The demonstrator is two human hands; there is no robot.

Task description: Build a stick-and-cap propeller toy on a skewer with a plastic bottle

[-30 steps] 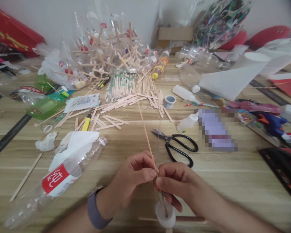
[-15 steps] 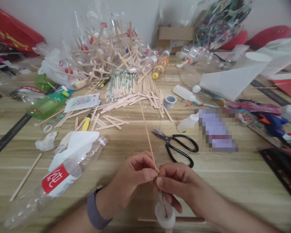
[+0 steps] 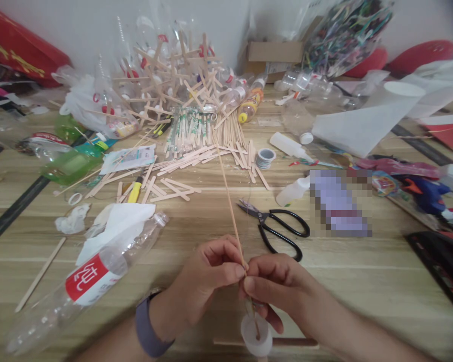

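My left hand (image 3: 215, 269) pinches a long thin wooden skewer (image 3: 228, 201) between thumb and forefinger. Right beside it, my right hand (image 3: 277, 281) is also closed on the skewer, the two sets of fingertips nearly touching. Below the hands a white translucent plastic cup-like piece (image 3: 256, 334) sits at the near end of the skewer. Under that piece, a flat wooden stick (image 3: 296, 343) lies crosswise. What the fingertips cover on the skewer is hidden. Beyond my right hand lie black-handled scissors (image 3: 266, 218), their blades pointing away to the left.
An empty plastic bottle (image 3: 98, 281) with a red label lies at left beside white paper (image 3: 117, 226). Craft sticks (image 3: 173, 188), a yellow-handled cutter (image 3: 136, 190), a spool (image 3: 265, 157) and a squeeze bottle (image 3: 292, 191) are farther out. Bottle-and-stick structures (image 3: 173, 70) stand at the back.
Almost nothing differs. Both hands keep their pinch on the skewer, whose far tip and the white piece have shifted only very slightly.
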